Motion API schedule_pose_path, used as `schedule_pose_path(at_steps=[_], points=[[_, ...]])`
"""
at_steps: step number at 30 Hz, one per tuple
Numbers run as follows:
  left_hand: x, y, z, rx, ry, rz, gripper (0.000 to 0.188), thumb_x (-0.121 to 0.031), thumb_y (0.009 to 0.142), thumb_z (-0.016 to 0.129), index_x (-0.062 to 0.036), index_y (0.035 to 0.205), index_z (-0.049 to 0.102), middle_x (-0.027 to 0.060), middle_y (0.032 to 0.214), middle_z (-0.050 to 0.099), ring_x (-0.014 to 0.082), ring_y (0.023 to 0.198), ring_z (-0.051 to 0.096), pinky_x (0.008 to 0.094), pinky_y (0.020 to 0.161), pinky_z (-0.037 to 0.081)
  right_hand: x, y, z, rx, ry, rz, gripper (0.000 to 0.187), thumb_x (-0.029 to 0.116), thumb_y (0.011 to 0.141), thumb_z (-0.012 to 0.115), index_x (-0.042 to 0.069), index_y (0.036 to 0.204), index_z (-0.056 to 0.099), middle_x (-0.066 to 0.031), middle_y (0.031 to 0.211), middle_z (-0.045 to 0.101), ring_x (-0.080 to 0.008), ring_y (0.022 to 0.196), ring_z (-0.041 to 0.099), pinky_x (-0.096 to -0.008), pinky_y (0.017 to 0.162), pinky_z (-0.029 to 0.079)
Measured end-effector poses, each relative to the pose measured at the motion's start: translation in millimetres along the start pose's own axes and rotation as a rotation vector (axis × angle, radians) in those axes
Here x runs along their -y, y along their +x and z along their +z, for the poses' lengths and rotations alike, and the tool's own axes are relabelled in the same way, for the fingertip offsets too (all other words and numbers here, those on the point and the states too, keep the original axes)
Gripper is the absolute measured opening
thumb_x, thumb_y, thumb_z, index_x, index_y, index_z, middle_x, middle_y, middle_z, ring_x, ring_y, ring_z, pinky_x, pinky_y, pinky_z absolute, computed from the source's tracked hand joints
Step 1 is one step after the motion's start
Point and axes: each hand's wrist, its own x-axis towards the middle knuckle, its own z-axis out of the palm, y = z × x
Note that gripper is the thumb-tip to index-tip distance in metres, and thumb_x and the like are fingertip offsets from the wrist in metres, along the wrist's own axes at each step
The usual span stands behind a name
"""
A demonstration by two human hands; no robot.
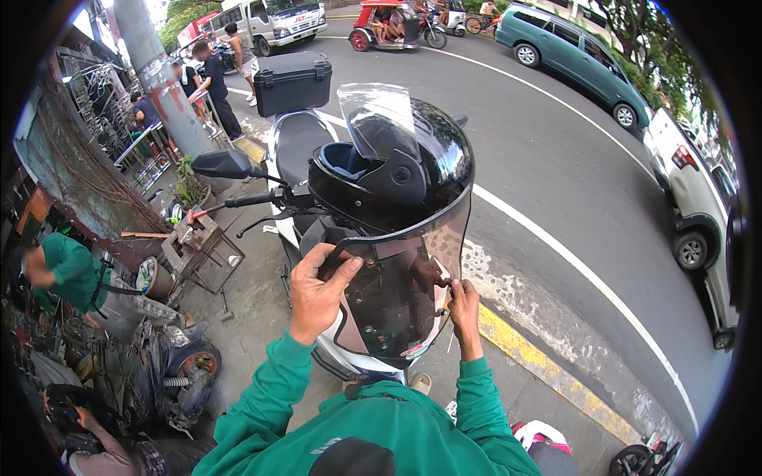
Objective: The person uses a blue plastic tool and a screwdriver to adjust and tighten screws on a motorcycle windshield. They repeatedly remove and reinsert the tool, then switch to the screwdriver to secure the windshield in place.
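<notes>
Tinted glare and the fingers wrapped behind the edge hide part of each grip, and the helmet [448, 155] blocks most of the handlebar's right side; what the helmet rests on is hidden. The windscreen [381, 305] stands at the scooter's [304, 147] front, on the near side of the helmet. It is dark, curved and see-through, with pale spots and reflections. A small sticker [416, 350] shows low down, though whether on the windscreen or behind it is unclear. The left hand [316, 292] grasps the windscreen's left edge, thumb on the near face; the right hand [466, 311] pinches its right edge. The helmet's clear visor [379, 119] is raised. A mirror [222, 165] juts left, and a black box [292, 84] sits behind the seat.
</notes>
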Motion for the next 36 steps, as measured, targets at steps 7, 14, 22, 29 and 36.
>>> schedule_pose_path(at_steps=[7,14,22,29,36], points=[[-2.0,0.6,-0.2,0.001,-0.022,-0.027,0.015,-0.009,0.097,0.081,0.0001,0.1,0.07,0.001,0.088,0.073,0.0073,0.079,0.067,0.0239,0.074,0.056,15.8,-12.7,-0.7,-0.096,-0.295,-0.217,0.027,0.025,0.107,0.059,-0.001,0.101,0.053,-0.0282,0.087,0.064,-0.0508,0.086,0.062,-0.0551,0.075,0.046],[-1.3,0.7,1.3,-0.016,0.002,-0.016,0.017,-0.014,0.098,0.081,-0.0006,0.098,0.071,0.0003,0.086,0.074,0.005,0.076,0.066,0.0224,0.069,0.054,25.3,-19.2,-3.1,-0.111,-0.382,-0.251,0.021,0.021,0.106,0.06,0.001,0.109,0.054,-0.0285,0.09,0.067,-0.0531,0.09,0.064,-0.0574,0.077,0.048],[-0.5,0.3,0.7,-0.018,0.05,0.009,0.017,-0.013,0.097,0.082,0.0,0.099,0.071,0.002,0.087,0.073,0.0084,0.078,0.068,0.0246,0.071,0.055,16.3,-3.7,-9.7,0.027,-0.272,-0.057,0.049,0.041,0.111,0.051,-0.003,0.1,0.07,-0.0271,0.081,0.068,-0.0458,0.083,0.07,-0.0531,0.073,0.05],[-5.3,-2.2,0.2,-0.011,0.012,-0.023,0.019,-0.015,0.097,0.083,-0.0001,0.099,0.072,0.0022,0.087,0.073,0.0086,0.078,0.069,0.0245,0.071,0.056,21.4,-13.0,-7.2,-0.07,-0.495,-0.229,0.024,0.027,0.107,0.059,0.002,0.106,0.058,-0.028,0.092,0.067,-0.0526,0.094,0.063,-0.0563,0.077,0.048],[-1.7,-2.1,-3.1,-0.007,0.039,-0.027,0.019,-0.015,0.097,0.082,-0.0005,0.099,0.071,0.0021,0.087,0.073,0.0088,0.078,0.069,0.0242,0.072,0.055,26.4,-15.0,-21.3,0.05,-0.427,-0.333,0.026,0.028,0.107,0.06,0.002,0.11,0.058,-0.0272,0.093,0.066,-0.0514,0.092,0.063,-0.0551,0.077,0.049]])
